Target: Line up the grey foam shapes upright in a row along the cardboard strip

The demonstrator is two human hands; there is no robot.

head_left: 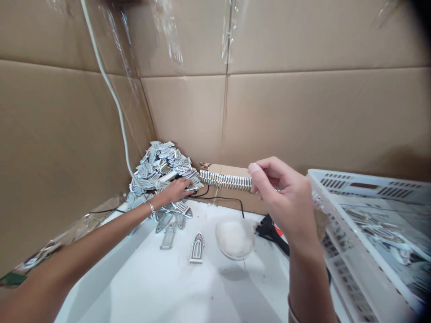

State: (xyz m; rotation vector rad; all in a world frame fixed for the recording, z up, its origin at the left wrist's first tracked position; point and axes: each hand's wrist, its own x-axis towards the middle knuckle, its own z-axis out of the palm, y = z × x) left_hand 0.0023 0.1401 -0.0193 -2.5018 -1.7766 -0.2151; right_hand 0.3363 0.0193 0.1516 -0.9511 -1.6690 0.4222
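Observation:
My left hand (180, 188) reaches to the right edge of a heap of small arched window-shaped pieces (161, 163), grey-white with some brown lines. Its fingers are stretched out over the pieces and touch them; I cannot make out a firm grip. In the air on the right is my right hand (283, 193), thumb and fingers brought together. Anything between its fingertips is too small or hidden to tell. Behind it runs a row of upright pieces (225, 181) along a cardboard strip. One single arched piece (197, 247) lies on the white table (161, 287).
A shallow white bowl (235, 237) with whitish contents stands mid-table. Right of it lies a black tool (272, 233) with a red-orange patch. A white plastic crate (357, 273) holds more pieces at right. Cardboard walls (286, 112) enclose the back and left; a white cable (112, 92) hangs down.

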